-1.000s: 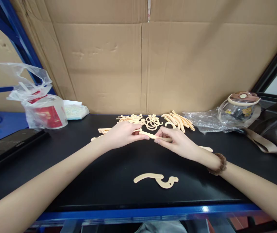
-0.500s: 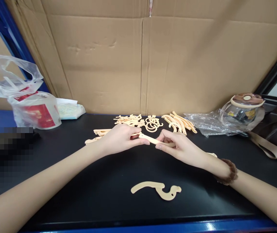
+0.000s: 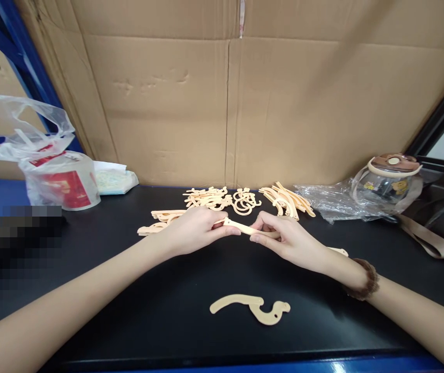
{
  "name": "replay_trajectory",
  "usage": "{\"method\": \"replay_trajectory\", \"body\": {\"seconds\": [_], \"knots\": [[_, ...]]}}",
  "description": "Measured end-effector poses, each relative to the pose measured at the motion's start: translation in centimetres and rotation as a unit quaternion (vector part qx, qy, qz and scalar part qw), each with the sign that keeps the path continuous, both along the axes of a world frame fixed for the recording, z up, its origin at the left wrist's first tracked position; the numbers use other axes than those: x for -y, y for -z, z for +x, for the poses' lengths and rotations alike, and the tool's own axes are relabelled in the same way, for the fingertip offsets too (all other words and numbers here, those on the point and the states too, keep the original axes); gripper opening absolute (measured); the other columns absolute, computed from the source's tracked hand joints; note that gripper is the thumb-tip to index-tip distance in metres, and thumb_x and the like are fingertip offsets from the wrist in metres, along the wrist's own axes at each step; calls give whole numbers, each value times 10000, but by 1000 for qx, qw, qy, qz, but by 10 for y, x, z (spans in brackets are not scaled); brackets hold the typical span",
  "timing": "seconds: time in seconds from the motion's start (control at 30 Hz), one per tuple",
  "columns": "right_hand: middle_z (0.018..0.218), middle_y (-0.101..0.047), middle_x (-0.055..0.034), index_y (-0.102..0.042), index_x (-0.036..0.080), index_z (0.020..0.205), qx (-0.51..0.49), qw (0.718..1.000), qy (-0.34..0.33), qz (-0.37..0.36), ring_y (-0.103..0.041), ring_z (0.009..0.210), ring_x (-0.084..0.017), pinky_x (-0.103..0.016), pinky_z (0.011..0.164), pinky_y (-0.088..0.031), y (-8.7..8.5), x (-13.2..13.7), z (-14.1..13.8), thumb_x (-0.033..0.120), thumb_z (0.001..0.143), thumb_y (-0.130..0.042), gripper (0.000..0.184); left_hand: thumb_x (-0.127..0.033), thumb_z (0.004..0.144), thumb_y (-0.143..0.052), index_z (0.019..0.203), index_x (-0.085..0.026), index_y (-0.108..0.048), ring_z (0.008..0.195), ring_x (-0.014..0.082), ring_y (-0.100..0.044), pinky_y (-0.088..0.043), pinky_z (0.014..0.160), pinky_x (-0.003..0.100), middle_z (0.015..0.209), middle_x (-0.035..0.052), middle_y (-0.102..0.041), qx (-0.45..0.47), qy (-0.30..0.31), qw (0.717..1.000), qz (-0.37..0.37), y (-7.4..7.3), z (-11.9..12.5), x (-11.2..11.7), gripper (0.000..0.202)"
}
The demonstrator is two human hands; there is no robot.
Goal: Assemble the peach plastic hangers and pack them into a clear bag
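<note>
Left fingers (image 3: 227,230) and right fingers (image 3: 265,241), barely parted, pinch a cream strip (image 3: 244,228).

Item: brown cardboard panel (image 3: 167,119), creased, across the upper frame. Item: blue post (image 3: 25,39), upper left. Item, mid-left: clear plastic bag (image 3: 19,147) around a red-marked container (image 3: 66,189); beside it I see a pale packet (image 3: 116,182). Item, mid-right: crumpled clear wrapping (image 3: 325,202), brown-lidded transparent bottle (image 3: 390,181), beige strap (image 3: 426,242) lower down.

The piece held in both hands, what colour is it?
The piece is pale cream where it shows, best seen in the head view, the only one.
</note>
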State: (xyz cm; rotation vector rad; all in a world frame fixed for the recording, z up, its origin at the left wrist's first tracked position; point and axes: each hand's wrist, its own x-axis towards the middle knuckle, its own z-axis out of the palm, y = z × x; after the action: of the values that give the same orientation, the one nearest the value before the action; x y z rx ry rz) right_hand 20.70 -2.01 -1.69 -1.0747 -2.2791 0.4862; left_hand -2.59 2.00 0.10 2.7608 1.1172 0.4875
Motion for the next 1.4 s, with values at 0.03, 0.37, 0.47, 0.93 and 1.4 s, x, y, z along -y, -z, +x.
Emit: {"method": "replay_trajectory", "body": {"seconds": [0.03,0.37,0.47,0.93,1.4], "knots": [[539,-391,78,-502,208,836,1,1000,3,4,-320,507,-89,-226,515,-281,0,0,0,359,919,-519,174,-637,909,-353,607,-189,-398,479,113,-363,-223,490,251,519,-36,-414,-5,-2,1000,4,1,0,0,543],[756,-597,8,-532,198,890,-44,996,-26,-67,-481,618,-106,-226,574,-363,1,-2,2,431,932,-488,241,-579,964,-229,670,-180,-550,489,149,-467,-243,505,258,553,18,-562,-114,-1,989,89,-3,0,5,591],[755,-593,5,-544,196,889,-51,995,-35,-74,-489,632,-110,-229,579,-366,-1,-2,2,438,939,-470,258,-554,968,-263,688,-174,-580,501,152,-494,-246,515,258,564,24,-584,-136,-4,985,104,-7,2,7,569],[781,-619,-4,-559,195,875,-54,994,-36,-88,-558,682,-122,-242,622,-434,-1,-6,1,445,918,-500,260,-350,827,-527,830,-218,-519,545,135,-501,-305,553,246,602,-50,-519,-50,4,993,107,-17,-2,7,133],[723,-650,-5,-659,199,792,109,992,39,58,-586,731,-170,-298,697,-390,-11,-31,29,546,785,-648,347,-290,937,-442,899,-236,-653,1398,258,-208,-192,1117,466,1415,46,-433,-12,97,995,22,-14,-22,-21,221]]}}
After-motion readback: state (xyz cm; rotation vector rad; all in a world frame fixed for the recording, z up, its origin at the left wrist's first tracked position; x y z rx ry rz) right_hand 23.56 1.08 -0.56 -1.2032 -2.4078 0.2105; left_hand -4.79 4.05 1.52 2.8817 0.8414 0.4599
